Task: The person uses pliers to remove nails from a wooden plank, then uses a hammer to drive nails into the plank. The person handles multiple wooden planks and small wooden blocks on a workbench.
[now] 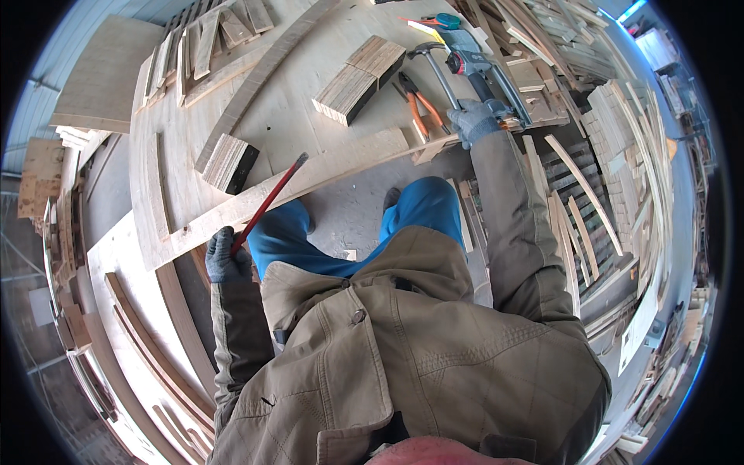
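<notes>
My left hand (226, 256), in a dark grey glove, is closed round the lower end of a red pry bar (269, 203). The bar slants up and to the right over the near edge of the plywood table (287, 147). At the table's right side my gloved right hand (473, 122) is closed at the handle end of a claw hammer (442, 76), whose head points away from me. Close beside that hand lies a nail gun (474, 68). Orange-handled pincers (421, 107) rest just left of the hammer.
Laminated wood blocks (359, 77) and a smaller block (229, 163) sit on the table by a long curved strip (260, 77). A tape measure (447, 21) lies at the far right. Stacked boards (620, 132) stand to the right; curved strips (151, 349) lie at left.
</notes>
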A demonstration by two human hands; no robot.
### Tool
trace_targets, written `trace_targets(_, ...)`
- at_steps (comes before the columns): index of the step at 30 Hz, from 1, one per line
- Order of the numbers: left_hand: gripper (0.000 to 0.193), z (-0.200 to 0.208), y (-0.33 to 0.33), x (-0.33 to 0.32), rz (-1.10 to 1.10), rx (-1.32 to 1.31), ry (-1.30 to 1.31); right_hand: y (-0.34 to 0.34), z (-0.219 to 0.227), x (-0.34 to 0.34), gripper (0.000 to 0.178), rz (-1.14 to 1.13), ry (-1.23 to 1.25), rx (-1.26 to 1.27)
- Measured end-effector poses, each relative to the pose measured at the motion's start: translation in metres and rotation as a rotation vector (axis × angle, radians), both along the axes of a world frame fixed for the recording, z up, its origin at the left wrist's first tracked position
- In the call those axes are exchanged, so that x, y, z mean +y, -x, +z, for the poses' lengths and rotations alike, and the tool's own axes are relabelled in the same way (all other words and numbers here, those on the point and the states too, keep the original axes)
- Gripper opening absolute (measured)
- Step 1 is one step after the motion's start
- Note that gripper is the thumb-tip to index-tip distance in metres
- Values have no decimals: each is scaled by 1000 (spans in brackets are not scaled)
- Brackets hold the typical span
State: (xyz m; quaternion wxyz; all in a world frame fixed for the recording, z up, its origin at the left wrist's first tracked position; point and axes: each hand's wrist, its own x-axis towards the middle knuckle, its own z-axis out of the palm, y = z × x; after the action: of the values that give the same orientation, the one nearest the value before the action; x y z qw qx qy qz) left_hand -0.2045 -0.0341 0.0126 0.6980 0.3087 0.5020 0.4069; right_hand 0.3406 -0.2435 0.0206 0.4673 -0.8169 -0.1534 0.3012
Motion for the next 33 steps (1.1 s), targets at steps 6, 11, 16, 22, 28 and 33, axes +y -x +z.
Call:
trace_targets(6,12,1,-17,-9,-60,-76,-15,-31,-4,15,42,153,390,-685)
trace_targets(11,15,3,-35,-22,-184,-108,-35,-7,6,-14,39,-27,306,-832)
trace_targets(16,15,3,-61,-33,-216,-52,31,74,-16,-53,33,-137,-40,-794)
trace_targets(22,12,-2,-100,-51,-344,-168,50,189,-39,-62,34,279,-255,-258)
trace_targets(28,18,5,-128,-87,-510,-131,102,244,-34,-28,43,610,-474,258)
trace_targets(33,19,5,-132,-102,-651,-106,57,267,-27,-13,37,464,-479,569)
